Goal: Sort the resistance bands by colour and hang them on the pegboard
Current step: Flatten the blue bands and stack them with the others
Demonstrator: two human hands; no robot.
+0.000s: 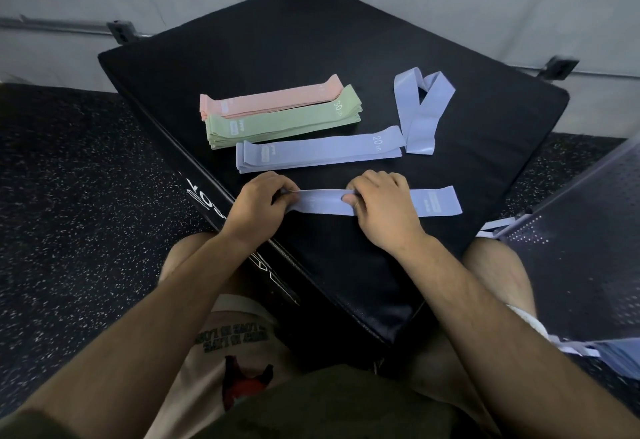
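Pinching the purple band near me on the mat, my left hand clamps its left end and my right hand grips its middle. Farther off lie the purple stack, green stack and pink stack.

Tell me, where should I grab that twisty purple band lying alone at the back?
Pinch the twisted purple band at a far folded end, where it seems to puff up off the black pad. Come from above on the right: the purple pile sits close on its left, and its near end lies flat, harder to get fingers under.
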